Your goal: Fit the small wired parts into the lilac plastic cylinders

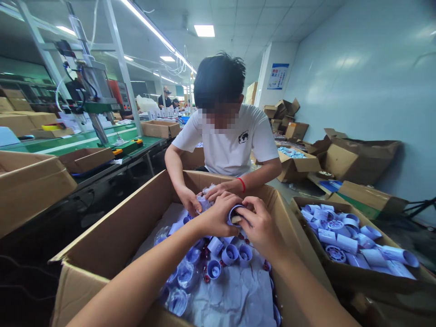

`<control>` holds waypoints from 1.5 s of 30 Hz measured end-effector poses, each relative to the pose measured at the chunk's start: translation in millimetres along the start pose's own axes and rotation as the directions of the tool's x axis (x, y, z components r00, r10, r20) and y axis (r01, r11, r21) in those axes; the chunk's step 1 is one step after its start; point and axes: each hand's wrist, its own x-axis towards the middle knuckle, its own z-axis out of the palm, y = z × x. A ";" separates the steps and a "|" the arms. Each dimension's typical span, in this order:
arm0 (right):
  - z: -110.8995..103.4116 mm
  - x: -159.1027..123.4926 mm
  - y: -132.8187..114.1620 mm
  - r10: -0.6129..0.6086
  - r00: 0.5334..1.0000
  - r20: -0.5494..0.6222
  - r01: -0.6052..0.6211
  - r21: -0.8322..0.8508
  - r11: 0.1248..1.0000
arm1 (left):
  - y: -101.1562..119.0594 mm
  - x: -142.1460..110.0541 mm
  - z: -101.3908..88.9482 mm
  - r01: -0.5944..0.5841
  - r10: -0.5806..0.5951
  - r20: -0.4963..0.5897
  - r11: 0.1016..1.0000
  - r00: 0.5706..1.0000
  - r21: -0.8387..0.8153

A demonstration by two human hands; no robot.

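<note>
My left hand is wrapped round a pale cup-shaped plastic part, its open end turned toward me. From the other side, my right hand pinches the rim, with fingertips at the dark opening. Something light-coloured shows inside, too small to name. Both hands are above a large cardboard box that holds similar plastic cups, some in clear wrapping, small red pieces and crumpled paper. Opposite, another person's hands touch a wrapped plastic part in the same box.
To the right, a second box is filled with pale plastic cylinders. A press machine stands over a green conveyor bench on the left. The other person faces me, and flattened cartons lie along the wall.
</note>
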 end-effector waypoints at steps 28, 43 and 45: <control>18.8 3.7 -17.5 0.605 0.718 0.344 -0.628 0.695 0.350 | 8.8 -3.5 15.2 0.002 0.009 -0.127 0.996 0.992 0.085; 13.7 10.4 -11.3 0.689 0.422 0.588 -0.724 0.677 -0.134 | 15.4 1.6 12.9 -0.008 0.013 -0.015 0.964 1.000 0.265; 18.0 8.0 -13.0 0.701 0.512 0.496 -0.701 0.714 0.006 | 14.5 0.9 12.1 0.010 0.001 -0.043 0.967 0.999 0.255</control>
